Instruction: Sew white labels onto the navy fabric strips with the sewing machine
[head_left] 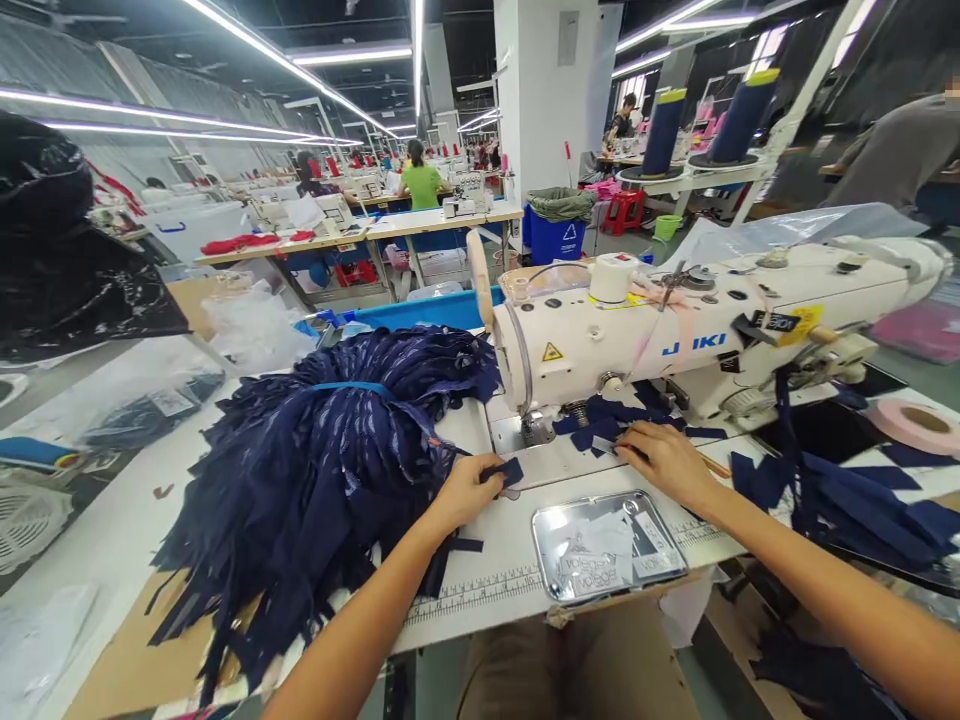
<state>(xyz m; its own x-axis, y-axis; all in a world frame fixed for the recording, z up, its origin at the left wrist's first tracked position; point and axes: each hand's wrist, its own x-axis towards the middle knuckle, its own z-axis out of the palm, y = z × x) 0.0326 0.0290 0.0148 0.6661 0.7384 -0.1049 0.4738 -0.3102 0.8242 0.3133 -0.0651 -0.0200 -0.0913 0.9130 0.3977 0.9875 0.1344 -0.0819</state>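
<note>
Navy fabric (pixel 511 470) is pinched in my left hand (pixel 469 490), whose fingers are closed in front of the sewing machine's metal needle plate (pixel 517 432). My right hand (pixel 660 462) reaches in from the right with its fingertips on a small pale label (pixel 602 444), beside loose navy strips (pixel 592 418) under the machine arm. The white sewing machine (pixel 615 335) stands behind both hands. A large navy bundle of strips (pixel 352 430), tied with a blue band (pixel 349 386), lies left of the needle.
A metal tray (pixel 547 570) holding labels sits at the table's front edge. More navy strips (pixel 885 500) and a pink tape roll (pixel 919 420) lie at the right. Behind are a blue bin (pixel 553 235) and a person in green (pixel 421 185).
</note>
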